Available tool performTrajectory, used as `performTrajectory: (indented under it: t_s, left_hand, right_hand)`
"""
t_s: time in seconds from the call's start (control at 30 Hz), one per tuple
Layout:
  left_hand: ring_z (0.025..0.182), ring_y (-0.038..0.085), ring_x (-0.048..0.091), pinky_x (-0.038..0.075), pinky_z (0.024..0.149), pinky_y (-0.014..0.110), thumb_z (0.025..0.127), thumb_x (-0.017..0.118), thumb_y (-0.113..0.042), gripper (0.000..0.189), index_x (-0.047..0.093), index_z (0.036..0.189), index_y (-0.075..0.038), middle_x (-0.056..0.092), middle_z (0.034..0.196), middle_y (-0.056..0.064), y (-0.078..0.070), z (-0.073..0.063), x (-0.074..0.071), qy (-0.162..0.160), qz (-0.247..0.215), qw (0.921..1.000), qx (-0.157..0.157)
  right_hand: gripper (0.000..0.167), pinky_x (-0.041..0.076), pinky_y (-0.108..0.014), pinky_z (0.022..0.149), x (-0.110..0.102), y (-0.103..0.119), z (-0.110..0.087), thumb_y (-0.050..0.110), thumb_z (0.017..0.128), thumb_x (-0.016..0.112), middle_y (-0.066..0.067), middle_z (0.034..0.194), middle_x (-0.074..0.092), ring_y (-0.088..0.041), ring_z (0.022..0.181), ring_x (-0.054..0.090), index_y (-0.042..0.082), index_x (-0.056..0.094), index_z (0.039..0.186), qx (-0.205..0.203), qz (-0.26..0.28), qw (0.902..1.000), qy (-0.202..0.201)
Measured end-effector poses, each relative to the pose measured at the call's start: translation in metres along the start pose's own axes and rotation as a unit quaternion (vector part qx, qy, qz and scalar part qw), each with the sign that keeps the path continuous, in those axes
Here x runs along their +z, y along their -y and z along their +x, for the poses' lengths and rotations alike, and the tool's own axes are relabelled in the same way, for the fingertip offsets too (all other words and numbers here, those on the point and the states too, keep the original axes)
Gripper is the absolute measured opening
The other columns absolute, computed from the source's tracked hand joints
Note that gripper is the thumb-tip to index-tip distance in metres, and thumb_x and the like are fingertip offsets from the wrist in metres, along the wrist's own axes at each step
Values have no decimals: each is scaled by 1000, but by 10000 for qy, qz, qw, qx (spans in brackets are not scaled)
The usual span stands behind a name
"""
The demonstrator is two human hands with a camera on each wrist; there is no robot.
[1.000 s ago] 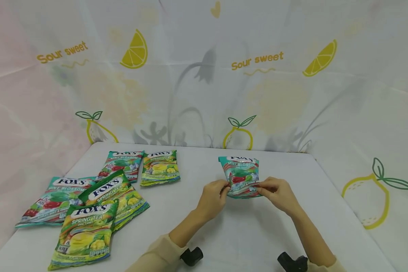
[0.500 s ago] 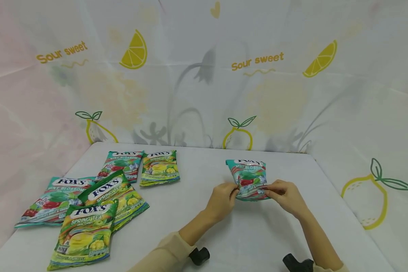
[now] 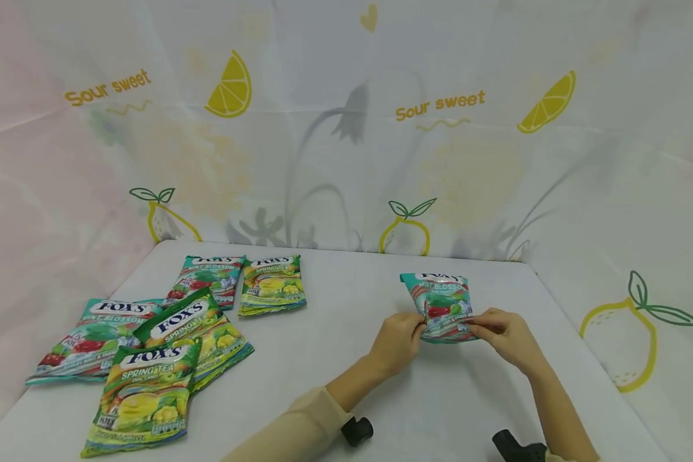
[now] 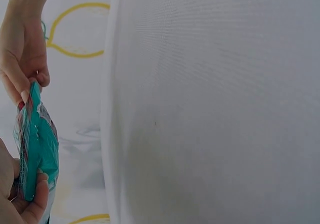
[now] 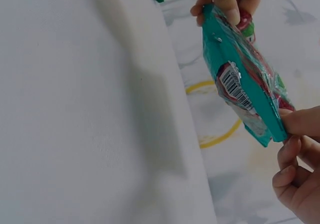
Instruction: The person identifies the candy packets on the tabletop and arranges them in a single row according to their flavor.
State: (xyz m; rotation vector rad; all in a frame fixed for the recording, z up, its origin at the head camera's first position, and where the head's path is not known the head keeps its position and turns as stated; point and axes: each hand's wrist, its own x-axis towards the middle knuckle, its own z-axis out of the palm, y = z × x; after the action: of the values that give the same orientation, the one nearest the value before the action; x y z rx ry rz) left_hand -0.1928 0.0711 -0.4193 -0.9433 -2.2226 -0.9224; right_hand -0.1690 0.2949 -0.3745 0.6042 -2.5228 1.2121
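My left hand [image 3: 397,343] and right hand [image 3: 508,337] each pinch a lower corner between thumb and fingers, grasping a puffy, pillow-shaped teal plastic bag of mint-blossom candy [image 3: 441,308]. I hold it raised above the smooth white table [image 3: 346,282], on the right half, its printed face toward me and its upper edge away. From below, the black-and-white printed barcode [image 5: 233,87] shows on its back.

To manage this hold well, I'd match the pressure of both pinches and level my wrists, since uneven force would probably twist the slack film. A light pull outward should flatten the bottom seam; squeezing harder could crease it. The far end has no hand under it, so I'd watch for sagging.

Well apart, to my left, lie two teal plastic candy bags [image 3: 75,350] [image 3: 208,282] and three green-and-yellow plastic spring-tea candy bags [image 3: 273,285] [image 3: 210,343] [image 3: 141,401], several overlapping.
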Motion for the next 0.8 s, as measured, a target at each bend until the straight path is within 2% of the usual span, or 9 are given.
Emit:
performTrajectory:
  t_s: [0.37, 0.53, 0.8]
  left_hand:
    - [73, 13, 62, 49, 66, 17, 88, 63, -5, 4, 67, 87, -4, 67, 79, 4, -6, 10, 20, 144, 243, 9996, 96]
    - [72, 10, 61, 47, 65, 13, 89, 62, -8, 6, 67, 88, -4, 67, 80, 3, -10, 15, 27, 373, 348, 9986, 123]
    - [66, 4, 54, 40, 60, 7, 91, 62, -10, 7, 66, 90, -4, 65, 77, 0, -22, 23, 45, 725, 533, 9955, 308]
  right_hand:
    - [12, 44, -17, 56, -11, -16, -8, -3, 81, 69, -7, 77, 64, 0, 68, 53, -12, 69, 87, 100, 22, 9998, -192]
    - [13, 44, -15, 57, -17, -22, -10, -1, 81, 70, -7, 76, 65, 2, 68, 54, -13, 68, 86, 60, -138, 9994, -318]
    - [10, 43, -15, 56, -34, -34, -17, -6, 79, 69, -2, 75, 64, 3, 67, 54, -13, 68, 86, 318, -506, 9974, -396]
